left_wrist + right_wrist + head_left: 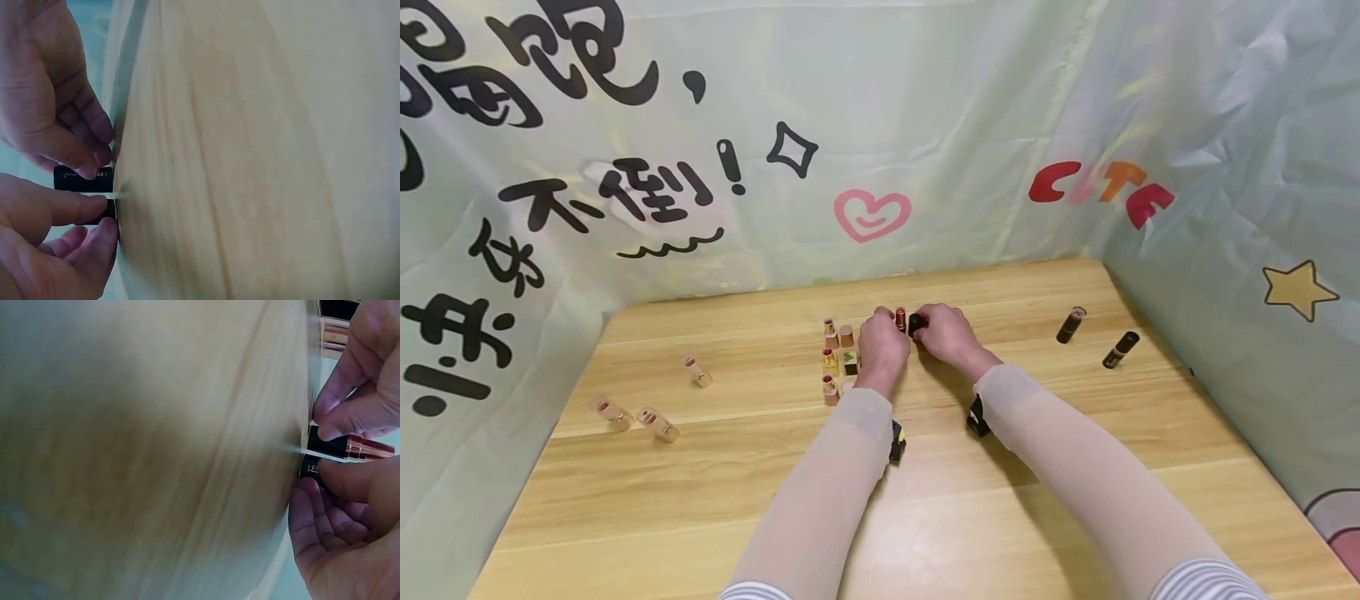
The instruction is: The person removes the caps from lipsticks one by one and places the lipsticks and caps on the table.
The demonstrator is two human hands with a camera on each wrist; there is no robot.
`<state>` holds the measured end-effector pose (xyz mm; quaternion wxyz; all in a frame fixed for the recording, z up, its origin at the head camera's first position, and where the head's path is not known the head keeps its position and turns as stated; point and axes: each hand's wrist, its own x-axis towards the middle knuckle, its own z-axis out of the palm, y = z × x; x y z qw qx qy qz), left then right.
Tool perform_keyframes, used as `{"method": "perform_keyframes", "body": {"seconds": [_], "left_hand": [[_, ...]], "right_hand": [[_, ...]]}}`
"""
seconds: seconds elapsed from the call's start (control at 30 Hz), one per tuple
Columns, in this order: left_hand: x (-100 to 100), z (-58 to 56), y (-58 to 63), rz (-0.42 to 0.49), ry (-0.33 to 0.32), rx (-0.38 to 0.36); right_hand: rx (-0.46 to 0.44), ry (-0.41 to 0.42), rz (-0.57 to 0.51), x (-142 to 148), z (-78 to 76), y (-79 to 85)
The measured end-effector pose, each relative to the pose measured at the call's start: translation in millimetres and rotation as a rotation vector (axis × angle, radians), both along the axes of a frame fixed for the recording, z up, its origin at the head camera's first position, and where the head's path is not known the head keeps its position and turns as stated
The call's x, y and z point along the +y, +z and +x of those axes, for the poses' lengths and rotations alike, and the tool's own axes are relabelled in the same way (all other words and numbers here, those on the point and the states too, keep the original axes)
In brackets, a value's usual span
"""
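In the head view my left hand (883,346) pinches the black base of an uncapped lipstick (900,318) standing upright on the table. The right wrist view shows the black base and rose-gold upper part of this lipstick (369,449). My right hand (951,333) pinches a black lipstick cap (915,325) right beside it; pale lettering shows on the cap (81,181) in the left wrist view. Cap and lipstick stand side by side with a narrow gap. Left of my left hand are uncapped lipsticks (830,361) in a column, with a pinkish cap (847,336) and a dark-green cap (850,364) alongside.
Several pinkish lipsticks with clear caps (658,425) stand on the left of the wooden table (760,500). Two dark lipstick tubes (1121,350) stand at the right. Printed cloth (970,125) hangs behind and along both sides.
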<state>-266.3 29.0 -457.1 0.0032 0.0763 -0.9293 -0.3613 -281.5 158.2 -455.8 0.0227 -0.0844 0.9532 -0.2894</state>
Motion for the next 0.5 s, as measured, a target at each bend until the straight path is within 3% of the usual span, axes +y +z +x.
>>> {"method": "perform_keyframes", "body": {"seconds": [0.2,0.5], "left_hand": [[2,5.3,3.5,0.037,0.027,-0.016],[7,22.0,4.4,0.175,0.111,0.066]], "right_hand": [[-0.009,-0.011,-0.004,2,2.1,0.1],[0.004,-0.062,-0.007,4,12.1,2.3]]}}
